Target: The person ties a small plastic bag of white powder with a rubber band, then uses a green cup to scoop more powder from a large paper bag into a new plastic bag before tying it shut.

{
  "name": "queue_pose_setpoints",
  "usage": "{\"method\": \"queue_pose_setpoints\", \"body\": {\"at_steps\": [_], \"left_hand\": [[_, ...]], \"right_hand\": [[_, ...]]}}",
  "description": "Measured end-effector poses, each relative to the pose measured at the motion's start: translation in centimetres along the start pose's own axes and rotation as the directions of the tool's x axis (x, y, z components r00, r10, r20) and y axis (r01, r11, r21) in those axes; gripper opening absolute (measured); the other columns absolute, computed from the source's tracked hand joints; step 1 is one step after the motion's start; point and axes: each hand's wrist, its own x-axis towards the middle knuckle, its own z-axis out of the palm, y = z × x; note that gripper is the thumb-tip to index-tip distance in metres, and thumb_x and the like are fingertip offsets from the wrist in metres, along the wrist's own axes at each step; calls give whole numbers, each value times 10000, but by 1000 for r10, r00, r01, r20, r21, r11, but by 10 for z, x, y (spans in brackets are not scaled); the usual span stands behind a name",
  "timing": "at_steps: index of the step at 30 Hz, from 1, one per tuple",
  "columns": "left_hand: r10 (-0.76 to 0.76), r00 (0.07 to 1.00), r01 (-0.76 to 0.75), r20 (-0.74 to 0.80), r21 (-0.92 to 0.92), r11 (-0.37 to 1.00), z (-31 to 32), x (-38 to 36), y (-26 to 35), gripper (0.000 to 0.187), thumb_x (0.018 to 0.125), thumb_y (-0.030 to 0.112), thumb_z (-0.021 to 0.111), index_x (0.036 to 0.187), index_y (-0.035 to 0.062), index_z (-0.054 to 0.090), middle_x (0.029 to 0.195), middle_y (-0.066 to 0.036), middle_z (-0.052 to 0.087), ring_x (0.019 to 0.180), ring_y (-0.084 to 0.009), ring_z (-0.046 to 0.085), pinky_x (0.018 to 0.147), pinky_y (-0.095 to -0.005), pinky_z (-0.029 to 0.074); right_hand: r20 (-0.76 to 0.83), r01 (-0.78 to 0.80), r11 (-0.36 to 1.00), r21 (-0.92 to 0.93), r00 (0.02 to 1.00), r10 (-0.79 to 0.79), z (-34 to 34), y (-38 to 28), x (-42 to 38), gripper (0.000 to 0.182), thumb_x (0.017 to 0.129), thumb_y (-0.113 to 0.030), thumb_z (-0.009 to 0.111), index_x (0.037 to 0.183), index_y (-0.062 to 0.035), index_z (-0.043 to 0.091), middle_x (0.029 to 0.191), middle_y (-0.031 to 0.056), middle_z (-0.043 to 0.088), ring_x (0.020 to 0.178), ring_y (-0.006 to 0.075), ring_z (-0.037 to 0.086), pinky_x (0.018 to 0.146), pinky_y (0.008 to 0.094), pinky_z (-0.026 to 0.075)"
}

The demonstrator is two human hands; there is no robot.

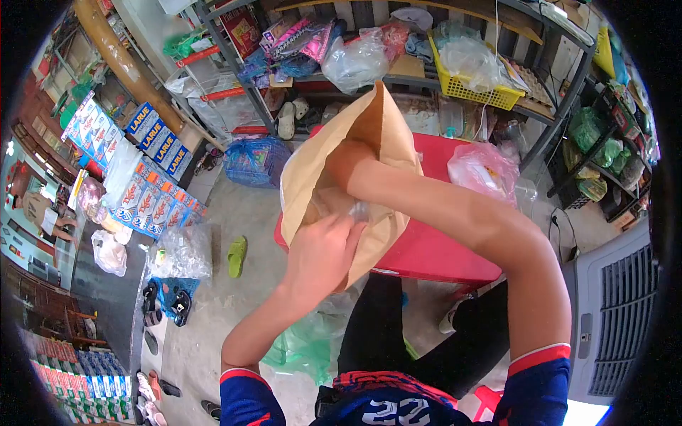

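A large brown paper bag (398,142) stands with its mouth open on a red table (447,248) in front of me. My left hand (323,248) grips the bag's near rim, its fingers curled over the edge beside some clear plastic. My right arm reaches into the bag; the right hand (348,167) is deep inside, in shadow, and its fingers are hidden. Clear plastic (337,202) shows inside the bag's opening.
A pink plastic bag (483,170) lies at the table's right side. Behind are shelves with a yellow basket (476,82). A grey air cooler (618,312) stands at right. A green slipper (237,256) and drink cartons (145,199) are at left. Another person (42,213) is far left.
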Motion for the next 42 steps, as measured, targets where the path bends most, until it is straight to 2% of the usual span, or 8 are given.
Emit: {"method": "queue_pose_setpoints", "body": {"at_steps": [4, 7, 10, 18, 30, 33, 34, 42], "left_hand": [[0, 1000, 0, -5, -26, 1000, 4, -4, -1, 197, 919, 101, 740, 800, -1, 621, 742, -172, 623, 678, -389, 631, 591, -466, 494], [-2, 1000, 1, -6, -30, 1000, 7, -6, -3, 192, 921, 101, 740, 803, 4, 623, 735, -165, 619, 658, -379, 628, 575, -457, 493], [10, 1000, -12, -23, -59, 998, 10, -7, -4, 192, 922, 104, 742, 805, 7, 625, 728, -163, 614, 645, -376, 627, 565, -453, 492], [12, 999, -15, -34, -100, 995, 12, -6, -6, 192, 925, 109, 743, 811, 9, 626, 716, -168, 601, 642, -378, 626, 563, -454, 488], [-33, 995, 20, -93, -136, 990, 10, 1, -10, 223, 938, 114, 730, 789, -16, 626, 706, -174, 632, 608, -351, 633, 561, -417, 476], [-58, 992, 41, -115, -143, 989, 7, 3, -13, 248, 952, 125, 727, 779, -22, 627, 662, -162, 626, 557, -306, 625, 540, -384, 470], [-72, 990, 54, -117, -150, 987, 7, 4, -14, 248, 955, 125, 725, 779, -23, 631, 650, -161, 620, 545, -292, 621, 535, -379, 467], [-160, 978, 137, -138, -158, 978, -1, 15, -16, 270, 965, 159, 733, 793, -41, 674, 585, -120, 598, 485, -187, 547, 512, -327, 442]], "right_hand": [[-393, 164, 984, -66, 903, -176, 65, -6, 42, 414, 904, -278, 640, 1297, -156, 683, 1374, 112, 639, 1294, 323, 590, 1028, 539, 469], [-354, 226, 957, -183, 893, -279, 77, -7, 44, 505, 977, -415, 495, 1435, -222, 584, 1502, 94, 539, 1383, 338, 490, 1145, 591, 326], [-230, 294, 950, -102, 922, -310, 79, -8, 53, 342, 955, -263, 590, 1218, -144, 773, 1284, 99, 731, 1170, 337, 693, 988, 665, 470], [97, -131, 681, 721, 991, 87, 15, -2, 5, 430, 943, -413, 616, 1269, -154, 729, 1275, 89, 722, 1118, 292, 697, 996, 453, 516], [-86, 29, 540, 841, 993, 81, 22, 21, -3, 440, 961, -384, 647, 1312, -120, 659, 1092, 137, 742, 819, 224, 741, 737, 391, 594], [76, -110, 354, 929, 991, 109, 12, 21, -12, 433, 971, -376, 658, 1325, -127, 645, 1044, 150, 746, 752, 200, 742, 645, 362, 605], [-36, -23, 350, 937, 986, 161, 7, 20, -22, 400, 976, -396, 646, 1225, -83, 673, 829, 130, 733, 538, 139, 683, 450, 289, 531], [-96, -77, 714, 696, 975, 199, -54, 46, -93, 407, 910, -343, 641, 896, 54, 731, 730, 207, 717, 631, 306, 728, 659, 433, 597]]}}
